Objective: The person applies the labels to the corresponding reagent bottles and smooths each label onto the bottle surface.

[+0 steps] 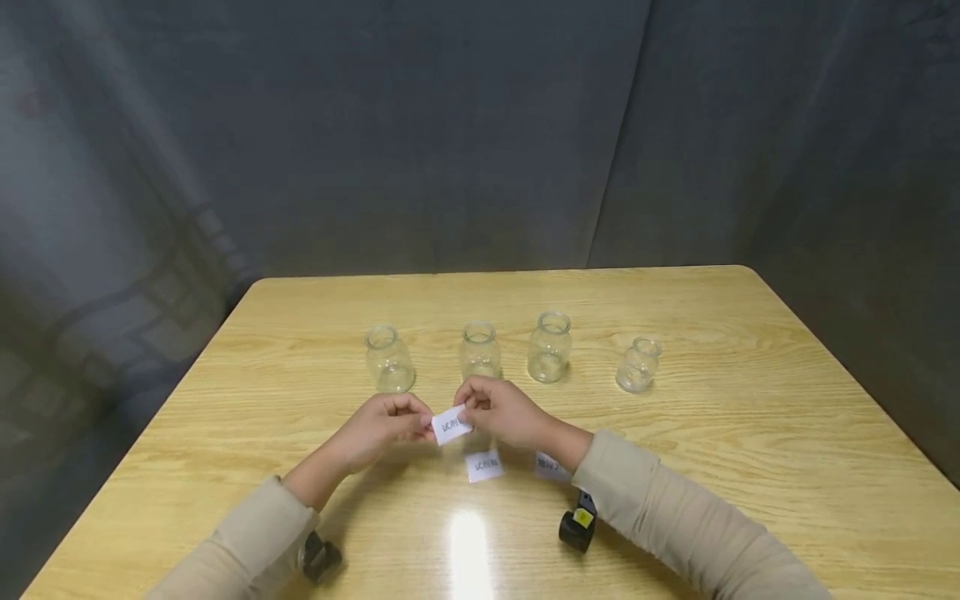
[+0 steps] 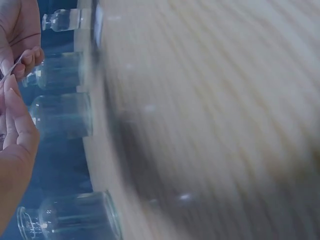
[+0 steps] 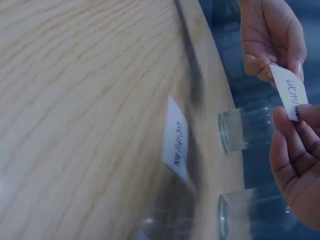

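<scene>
Both hands hold one small white label (image 1: 451,425) with dark printed characters, just above the wooden table (image 1: 750,433). My left hand (image 1: 418,423) pinches its left edge and my right hand (image 1: 469,412) pinches its right edge. In the right wrist view the label (image 3: 292,92) sits between the left hand (image 3: 270,37) above and the right hand (image 3: 297,160) below. A second label (image 1: 483,465) lies flat on the table below the hands, also seen as the flat label (image 3: 176,137). A third label (image 1: 550,467) is partly hidden by the right wrist.
Four empty glass jars stand in a row behind the hands: the left jar (image 1: 389,358), the second jar (image 1: 480,350), the third jar (image 1: 550,347) and the small right jar (image 1: 638,365). Black wrist cameras (image 1: 577,525) hang under both sleeves. Grey curtains surround the table.
</scene>
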`<state>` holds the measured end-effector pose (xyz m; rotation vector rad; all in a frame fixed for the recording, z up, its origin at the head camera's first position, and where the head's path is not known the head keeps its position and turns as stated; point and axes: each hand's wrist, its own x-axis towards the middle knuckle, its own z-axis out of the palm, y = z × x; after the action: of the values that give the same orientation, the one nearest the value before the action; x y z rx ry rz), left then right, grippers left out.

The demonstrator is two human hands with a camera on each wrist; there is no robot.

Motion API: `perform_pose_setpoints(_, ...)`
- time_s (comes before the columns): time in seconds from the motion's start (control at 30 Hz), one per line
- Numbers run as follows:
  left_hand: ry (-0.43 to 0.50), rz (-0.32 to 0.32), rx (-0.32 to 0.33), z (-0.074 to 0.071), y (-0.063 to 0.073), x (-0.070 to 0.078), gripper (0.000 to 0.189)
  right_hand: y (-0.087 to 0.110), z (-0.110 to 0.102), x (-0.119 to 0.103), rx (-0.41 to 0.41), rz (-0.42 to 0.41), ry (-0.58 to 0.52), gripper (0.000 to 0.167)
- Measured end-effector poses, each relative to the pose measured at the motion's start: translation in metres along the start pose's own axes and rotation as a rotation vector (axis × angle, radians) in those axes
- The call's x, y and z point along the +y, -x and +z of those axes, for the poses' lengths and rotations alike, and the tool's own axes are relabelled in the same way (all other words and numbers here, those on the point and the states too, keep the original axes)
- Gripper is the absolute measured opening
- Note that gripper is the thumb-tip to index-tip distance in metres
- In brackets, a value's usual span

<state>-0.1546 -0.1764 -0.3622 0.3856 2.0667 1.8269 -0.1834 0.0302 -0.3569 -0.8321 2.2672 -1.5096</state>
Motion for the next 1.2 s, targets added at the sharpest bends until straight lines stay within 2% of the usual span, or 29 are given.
perform_pose_setpoints(0.13,0.004,0.016,0.022,0.002,-0.003,0.002,0.021,0.002,-0.003,0.000,0.078,-0.002,0.034,0.009)
perform_pose_setpoints(0.27,0.008,0.007,0.079,0.005,-0.006,0.003,0.019,0.004,-0.004,0.001,0.159,0.019,0.043,0.013)
perform_pose_setpoints(0.37,0.012,0.004,0.114,0.007,-0.009,0.005,0.019,0.004,-0.004,0.000,0.185,0.022,0.032,0.013)
perform_pose_setpoints(0.47,0.011,0.018,0.110,0.010,-0.011,0.007,0.020,0.005,-0.004,-0.003,0.155,0.009,0.027,0.012)
perform_pose_setpoints(0.67,0.017,0.035,0.058,0.015,-0.012,0.011,0.021,0.005,-0.001,-0.007,0.068,-0.010,-0.004,0.010)
perform_pose_setpoints(0.93,0.032,0.018,0.042,0.018,-0.011,0.016,0.021,0.003,0.000,-0.008,0.041,-0.009,-0.020,0.007)
perform_pose_setpoints(1.2,0.018,-0.003,0.044,0.018,-0.011,0.015,0.020,0.003,0.001,-0.004,0.007,-0.008,-0.031,0.010)
